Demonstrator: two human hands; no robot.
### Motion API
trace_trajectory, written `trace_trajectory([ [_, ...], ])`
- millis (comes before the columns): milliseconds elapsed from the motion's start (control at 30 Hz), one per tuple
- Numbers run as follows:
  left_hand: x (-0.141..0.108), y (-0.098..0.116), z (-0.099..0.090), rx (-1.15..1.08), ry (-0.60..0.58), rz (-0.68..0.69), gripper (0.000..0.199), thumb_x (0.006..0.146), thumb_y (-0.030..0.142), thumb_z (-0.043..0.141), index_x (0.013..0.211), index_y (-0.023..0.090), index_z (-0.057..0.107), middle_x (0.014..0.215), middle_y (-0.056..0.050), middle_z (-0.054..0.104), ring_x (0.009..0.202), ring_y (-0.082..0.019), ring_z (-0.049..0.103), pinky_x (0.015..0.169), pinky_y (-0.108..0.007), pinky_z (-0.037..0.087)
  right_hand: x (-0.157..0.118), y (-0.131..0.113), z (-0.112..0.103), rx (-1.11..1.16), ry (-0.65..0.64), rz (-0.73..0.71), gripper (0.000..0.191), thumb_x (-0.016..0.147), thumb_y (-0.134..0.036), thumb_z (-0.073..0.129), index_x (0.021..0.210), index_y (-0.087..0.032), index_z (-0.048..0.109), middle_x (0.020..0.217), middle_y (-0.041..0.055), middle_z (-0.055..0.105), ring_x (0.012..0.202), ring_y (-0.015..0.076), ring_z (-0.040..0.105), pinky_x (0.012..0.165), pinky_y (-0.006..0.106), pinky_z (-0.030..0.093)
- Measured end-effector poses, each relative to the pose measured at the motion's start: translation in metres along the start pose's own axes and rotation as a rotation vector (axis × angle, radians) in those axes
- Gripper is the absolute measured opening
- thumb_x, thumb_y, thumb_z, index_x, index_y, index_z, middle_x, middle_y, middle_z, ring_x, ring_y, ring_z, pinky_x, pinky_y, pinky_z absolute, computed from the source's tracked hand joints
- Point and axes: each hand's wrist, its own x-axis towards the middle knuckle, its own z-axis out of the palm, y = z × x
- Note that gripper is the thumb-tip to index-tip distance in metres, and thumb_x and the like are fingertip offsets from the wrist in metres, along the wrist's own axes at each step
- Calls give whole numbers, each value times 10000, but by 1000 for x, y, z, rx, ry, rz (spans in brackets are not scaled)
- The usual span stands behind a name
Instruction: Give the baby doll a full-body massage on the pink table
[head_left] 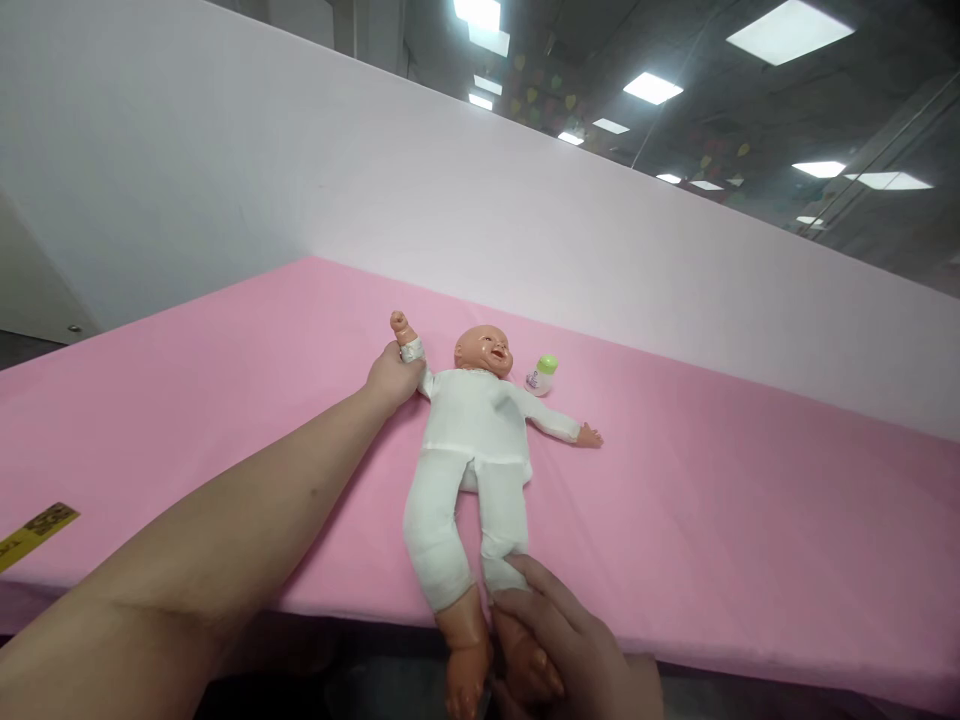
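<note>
A baby doll [474, 430] in a white top and white trousers lies on its back on a pink-covered table [225, 400], head towards the far wall, feet over the near edge. My left hand [393, 376] reaches far forward and grips the doll's raised arm at the sleeve. My right hand [577, 650] is closed around the doll's lower leg and foot at the near edge. The doll's other arm stretches out flat to the right. A small baby bottle [542, 375] with a green cap stands just right of the doll's head.
A pale pink partition wall [525, 230] rises behind the table. A yellow tag [36, 530] lies near the table's left front edge. Ceiling lights and glass show above the wall. The table's near edge runs under the doll's shins.
</note>
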Motion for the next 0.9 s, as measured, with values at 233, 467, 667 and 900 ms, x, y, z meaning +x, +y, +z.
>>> trace_trajectory([
  [233,-7,1,1,229,-10,218,304,922,368,581,1202,252,605,1033,-88,742,880,-305,690,723,-389,511,8,6,-6,46,111,-101,585,668,-253,782,1233,-377,695,1448,54,670,1027,321,794,686,326,677],
  [467,-36,13,11,504,-95,711,621,896,227,558,1506,345,555,1353,-72,654,1262,-319,584,1059,-464,483,51,-5,-24,70,243,-159,491,774,-175,692,1253,-275,650,1533,133,580,1347,324,642,990,403,633],
  [667,-44,14,16,647,-160,805,675,919,295,570,1581,401,486,1536,-40,546,1428,-338,460,1213,-546,338,90,6,2,91,149,-12,457,793,-183,683,1243,-268,674,1597,113,524,1437,310,561,1058,430,587],
  [900,-42,17,16,503,-195,712,617,929,375,604,1542,394,544,1472,-69,601,1388,-356,508,1202,-520,352,96,12,10,123,126,78,463,809,-178,674,1263,-268,667,1656,109,449,1485,314,505,1091,466,555],
])
